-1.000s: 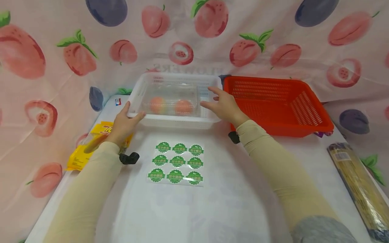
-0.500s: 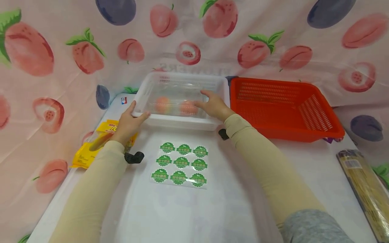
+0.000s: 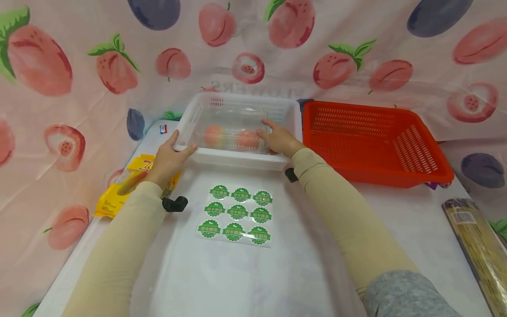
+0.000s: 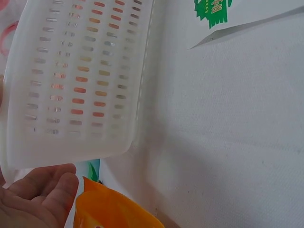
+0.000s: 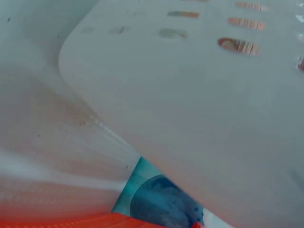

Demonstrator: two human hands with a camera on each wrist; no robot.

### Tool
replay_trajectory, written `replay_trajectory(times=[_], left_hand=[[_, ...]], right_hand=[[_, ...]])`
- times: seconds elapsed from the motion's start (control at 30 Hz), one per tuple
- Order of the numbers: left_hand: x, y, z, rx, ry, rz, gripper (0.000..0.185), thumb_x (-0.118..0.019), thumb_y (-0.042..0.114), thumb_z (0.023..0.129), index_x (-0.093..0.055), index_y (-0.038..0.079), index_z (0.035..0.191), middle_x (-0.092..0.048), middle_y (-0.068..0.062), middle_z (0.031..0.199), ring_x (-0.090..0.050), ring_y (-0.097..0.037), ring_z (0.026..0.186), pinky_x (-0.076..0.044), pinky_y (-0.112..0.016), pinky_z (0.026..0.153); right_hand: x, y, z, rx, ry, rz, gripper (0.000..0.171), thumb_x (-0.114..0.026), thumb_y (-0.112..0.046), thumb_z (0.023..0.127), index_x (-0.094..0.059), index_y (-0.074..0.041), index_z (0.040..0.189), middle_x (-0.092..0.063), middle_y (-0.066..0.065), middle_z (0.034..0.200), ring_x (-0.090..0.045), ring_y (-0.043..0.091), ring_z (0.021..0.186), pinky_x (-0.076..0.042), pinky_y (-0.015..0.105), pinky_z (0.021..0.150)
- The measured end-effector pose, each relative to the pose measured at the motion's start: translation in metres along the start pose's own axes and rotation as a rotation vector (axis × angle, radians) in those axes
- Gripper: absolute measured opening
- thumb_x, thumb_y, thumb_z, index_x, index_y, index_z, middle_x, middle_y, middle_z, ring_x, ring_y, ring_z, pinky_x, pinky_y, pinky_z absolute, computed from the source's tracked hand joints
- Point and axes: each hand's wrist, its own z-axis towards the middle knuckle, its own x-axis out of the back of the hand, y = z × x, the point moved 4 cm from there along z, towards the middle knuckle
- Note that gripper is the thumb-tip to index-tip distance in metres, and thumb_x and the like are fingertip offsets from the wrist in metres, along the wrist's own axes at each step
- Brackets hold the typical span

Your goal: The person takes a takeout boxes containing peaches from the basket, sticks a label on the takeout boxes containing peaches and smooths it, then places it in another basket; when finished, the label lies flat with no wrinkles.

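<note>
My left hand (image 3: 170,162) grips the left front corner of a white slotted plastic basket (image 3: 241,158). Its thumb lies over the front rim, and the other fingers (image 4: 57,190) curl under the rim at the left end. Inside the basket sits a clear plastic clamshell box (image 3: 233,116) holding two round red-yellow fruits (image 3: 214,134). My right hand (image 3: 279,138) reaches over the front rim, its thumb and index finger extended across the box's right end. Its lower fingers are partly hidden. In the right wrist view the basket wall (image 5: 166,95) blocks the hand.
A red slotted basket (image 3: 352,152) stands right of the white one. A sheet of green round stickers (image 3: 237,213) lies in front. Yellow packaging (image 3: 112,200) lies left, under the left arm; a long pack of noodle-like strands (image 3: 475,246) lies far right. Patterned cloth (image 3: 253,39) hangs behind.
My right hand has moved left and down, from open above the basket's right end to the right end of the clear box. The left hand keeps its hold; the view has shifted slightly.
</note>
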Motion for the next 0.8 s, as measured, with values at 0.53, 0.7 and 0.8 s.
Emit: replay_trajectory(times=[0.53,0.7,0.8], left_hand=[[-0.001,0.002,0.0,0.016,0.003,0.018,0.101,-0.059,0.071,0.086,0.0,0.035,0.16,-0.01,-0.012,0.167,-0.018,-0.043,0.148,-0.02,-0.07,0.111],[0.0,0.0,0.001,0.024,-0.004,0.023,0.1,-0.06,0.069,0.087,0.0,0.036,0.16,-0.008,-0.012,0.167,-0.019,-0.043,0.147,-0.021,-0.07,0.11],[0.001,-0.002,0.002,0.026,-0.004,0.026,0.101,-0.06,0.071,0.086,0.0,0.036,0.16,-0.008,-0.012,0.167,-0.018,-0.042,0.147,-0.021,-0.069,0.111]], right_hand=[[0.006,-0.006,-0.007,0.085,-0.024,0.256,0.066,-0.06,-0.035,0.101,-0.027,-0.026,0.158,-0.051,0.013,0.134,-0.064,0.03,0.085,-0.06,0.038,0.076],[0.017,-0.016,-0.019,0.098,0.023,0.252,0.063,-0.058,-0.03,0.103,-0.027,-0.027,0.158,-0.057,0.015,0.121,-0.057,0.025,0.063,-0.06,0.036,0.071],[0.026,-0.021,-0.027,0.121,0.056,0.269,0.061,-0.057,-0.028,0.103,-0.028,-0.027,0.157,-0.056,0.016,0.117,-0.054,0.022,0.057,-0.06,0.036,0.07]])
